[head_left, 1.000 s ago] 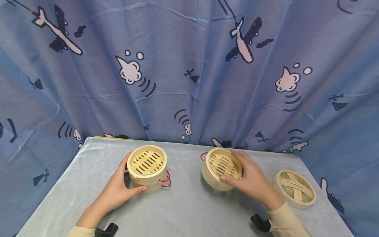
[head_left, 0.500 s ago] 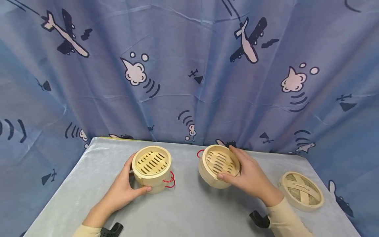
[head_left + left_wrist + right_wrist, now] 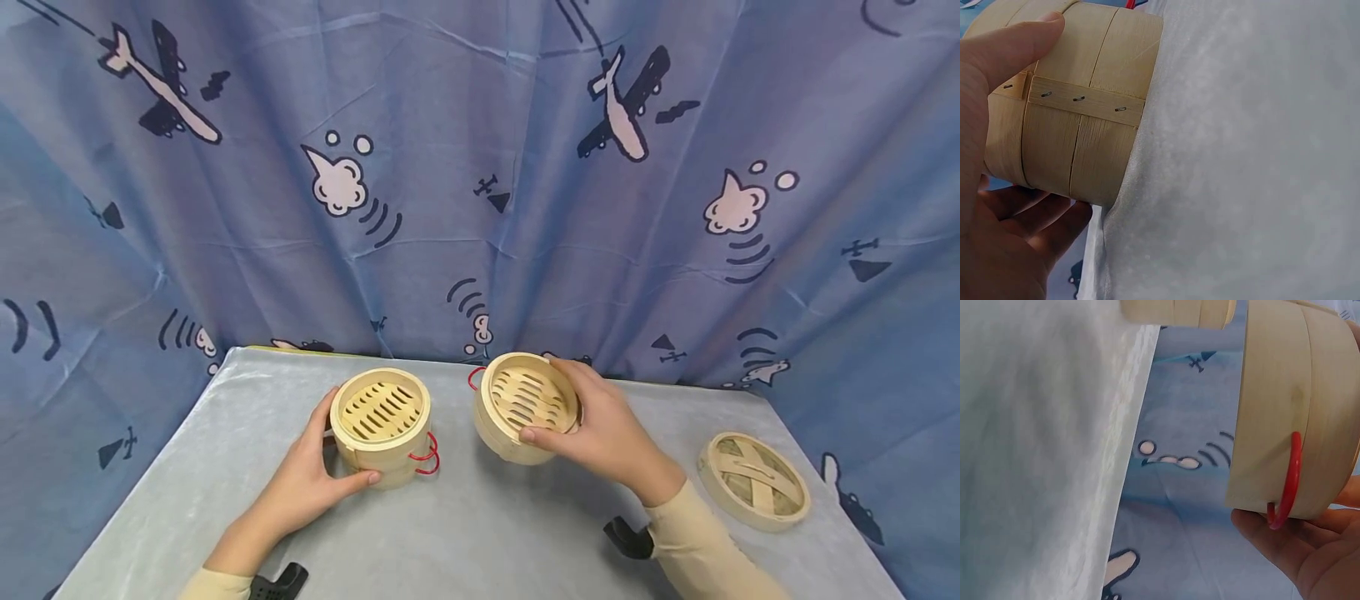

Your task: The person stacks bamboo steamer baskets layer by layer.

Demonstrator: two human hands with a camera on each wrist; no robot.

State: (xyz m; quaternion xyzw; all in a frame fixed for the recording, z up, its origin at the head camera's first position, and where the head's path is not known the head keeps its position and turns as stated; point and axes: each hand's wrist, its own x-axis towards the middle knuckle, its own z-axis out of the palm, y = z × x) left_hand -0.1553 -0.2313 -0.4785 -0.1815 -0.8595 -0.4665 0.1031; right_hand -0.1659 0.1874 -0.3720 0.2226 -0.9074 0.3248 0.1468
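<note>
In the head view my left hand (image 3: 303, 479) grips a stack of two small bamboo steamer baskets (image 3: 382, 454) from its left side, thumb at the front. The stack stands upright on the table, slatted floor visible inside, two red handles on its right side. Stapled bands show on the baskets (image 3: 1085, 144) in the left wrist view. My right hand (image 3: 603, 425) holds a separate bamboo steamer basket (image 3: 497, 429) by its right side, thumb on the front rim. This basket is tilted and raised off the table, right of the stack. Its red handle (image 3: 1291, 478) appears in the right wrist view.
A round bamboo lid (image 3: 753, 475) with crossed straps lies at the right of the table. The table (image 3: 465, 542) has a pale grey cloth. Behind it hangs a blue curtain (image 3: 435, 167) printed with planes and clouds.
My right hand has carried its basket left and slightly up, closer to the stack. The left hand keeps its grip, and the stack stays in place. The head view has shifted slightly.
</note>
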